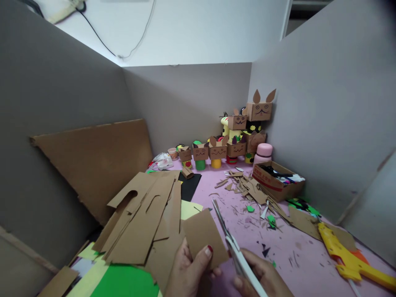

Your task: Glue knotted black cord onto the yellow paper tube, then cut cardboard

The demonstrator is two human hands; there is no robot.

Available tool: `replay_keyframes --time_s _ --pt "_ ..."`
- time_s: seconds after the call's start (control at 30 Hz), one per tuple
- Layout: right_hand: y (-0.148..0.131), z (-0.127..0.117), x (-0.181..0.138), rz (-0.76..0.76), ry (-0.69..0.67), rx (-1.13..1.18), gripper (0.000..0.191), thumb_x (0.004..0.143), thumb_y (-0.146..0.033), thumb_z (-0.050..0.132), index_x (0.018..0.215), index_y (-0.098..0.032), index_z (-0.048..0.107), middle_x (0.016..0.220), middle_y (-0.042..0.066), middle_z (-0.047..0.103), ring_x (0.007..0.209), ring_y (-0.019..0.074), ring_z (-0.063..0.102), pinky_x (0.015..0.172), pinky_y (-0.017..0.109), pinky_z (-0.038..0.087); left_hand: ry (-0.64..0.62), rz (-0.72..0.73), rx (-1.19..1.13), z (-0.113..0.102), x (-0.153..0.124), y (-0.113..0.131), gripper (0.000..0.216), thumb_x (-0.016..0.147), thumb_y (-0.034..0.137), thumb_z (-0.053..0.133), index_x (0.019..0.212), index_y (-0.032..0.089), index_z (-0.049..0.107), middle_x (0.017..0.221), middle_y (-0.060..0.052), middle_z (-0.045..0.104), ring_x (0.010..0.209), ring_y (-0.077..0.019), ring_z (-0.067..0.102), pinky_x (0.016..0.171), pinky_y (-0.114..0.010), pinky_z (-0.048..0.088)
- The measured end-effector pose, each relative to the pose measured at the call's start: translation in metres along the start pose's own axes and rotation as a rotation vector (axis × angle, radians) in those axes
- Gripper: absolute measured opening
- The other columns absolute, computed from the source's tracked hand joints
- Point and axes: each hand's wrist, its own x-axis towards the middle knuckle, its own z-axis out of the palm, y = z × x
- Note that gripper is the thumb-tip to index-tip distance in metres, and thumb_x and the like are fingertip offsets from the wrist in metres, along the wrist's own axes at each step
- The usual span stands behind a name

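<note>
My left hand [194,266] pinches a small rectangle of brown cardboard [204,233], thumb across its face. In my right hand [262,272] is a pair of scissors [236,249] with pale handles, held beside the right edge of that piece. The scissors' blades point up and away, slightly to the left. I cannot tell whether the blades touch the cardboard. Parts of both hands run out of the bottom of the view.
Large cardboard sheets [139,222] and green paper [123,282] lie at left. Cardboard scraps [247,185] litter the right side. A yellow glue gun [349,255] lies far right, near an open box [275,185]. Cardboard animal figures [218,150] and a pink bottle [262,153] stand behind.
</note>
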Motion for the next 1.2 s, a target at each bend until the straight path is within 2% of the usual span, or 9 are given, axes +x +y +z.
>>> replay_keyframes --time_s 0.1,0.2,0.3,0.5,0.67,0.73,0.9,1.07,1.2 --pt "0.001 -0.005 0.003 0.098 0.027 0.067 0.065 0.066 -0.064 0.062 0.108 -0.015 0.057 0.051 -0.005 0.043 0.042 0.0085 0.040 0.040 0.020 0.032 0.029 0.059 0.008 -0.004 0.003 0.003 0.043 0.064 0.035 0.071 0.102 0.019 0.058 0.074 -0.003 0.068 0.061 -0.0170 0.060 0.053 -0.024 0.044" --pt "0.001 -0.008 0.005 0.168 0.032 0.219 0.076 0.066 -0.066 0.060 0.120 -0.014 0.048 0.055 -0.003 0.053 0.045 0.0122 0.053 0.045 0.023 0.040 0.071 0.071 0.033 -0.006 0.006 0.005 0.054 0.066 0.034 0.067 0.115 0.018 0.052 0.078 -0.004 0.069 0.069 -0.0195 0.062 0.057 -0.025 0.045" --pt "0.001 -0.007 0.006 0.127 0.075 0.280 0.073 0.064 -0.059 0.068 0.119 -0.014 0.048 0.061 -0.002 0.056 0.052 0.0141 0.058 0.053 0.026 0.043 0.091 0.042 0.075 -0.004 0.007 0.007 0.057 0.068 0.034 0.065 0.121 0.018 0.048 0.084 -0.005 0.069 0.070 -0.0197 0.062 0.055 -0.025 0.045" --pt "-0.011 -0.004 0.004 0.047 0.126 0.233 0.064 0.062 -0.046 0.075 0.114 -0.017 0.053 0.066 -0.003 0.055 0.058 0.0133 0.054 0.059 0.027 0.043 -0.124 -0.040 0.067 0.002 0.002 0.000 0.042 0.066 0.030 0.068 0.103 0.015 0.058 0.084 -0.008 0.069 0.070 -0.0200 0.063 0.064 -0.029 0.047" --pt "-0.026 -0.009 0.002 0.047 0.230 0.276 0.060 0.059 -0.041 0.077 0.109 -0.017 0.055 0.065 -0.005 0.049 0.055 0.0101 0.044 0.052 0.022 0.037 -0.330 -0.164 0.163 0.003 -0.003 -0.009 0.033 0.057 0.029 0.074 0.085 0.014 0.065 0.072 -0.006 0.068 0.063 -0.0169 0.060 0.054 -0.023 0.043" --pt "-0.030 -0.010 0.002 0.052 0.240 0.263 0.057 0.059 -0.039 0.076 0.108 -0.017 0.055 0.062 -0.006 0.046 0.052 0.0090 0.041 0.049 0.021 0.034 -0.297 -0.182 0.178 0.003 -0.003 -0.010 0.030 0.056 0.029 0.075 0.080 0.014 0.064 0.069 -0.004 0.068 0.061 -0.0164 0.060 0.054 -0.023 0.043" --pt "-0.032 -0.010 0.002 0.056 0.224 0.264 0.061 0.060 -0.045 0.074 0.110 -0.017 0.052 0.069 -0.002 0.052 0.057 0.0113 0.047 0.053 0.023 0.040 -0.136 -0.224 0.047 0.006 0.000 -0.006 0.028 0.063 0.031 0.073 0.082 0.016 0.059 0.068 -0.005 0.070 0.058 -0.0183 0.063 0.058 -0.027 0.046" --pt "-0.030 -0.016 0.000 0.023 0.057 0.051 0.061 0.068 -0.054 0.065 0.115 -0.017 0.052 0.067 -0.003 0.046 0.060 0.0131 0.044 0.057 0.026 0.040 0.027 -0.027 -0.011 -0.003 0.010 0.000 0.034 0.068 0.032 0.069 0.096 0.015 0.061 0.078 -0.005 0.073 0.069 -0.0200 0.066 0.062 -0.026 0.048" --pt "-0.019 -0.017 -0.002 0.019 -0.109 -0.086 0.058 0.071 -0.053 0.063 0.117 -0.019 0.055 0.073 0.001 0.050 0.068 0.0168 0.047 0.063 0.029 0.041 0.164 0.145 -0.001 -0.018 0.016 0.010 0.038 0.072 0.030 0.067 0.107 0.015 0.059 0.084 -0.002 0.073 0.081 -0.0184 0.066 0.069 -0.024 0.049"
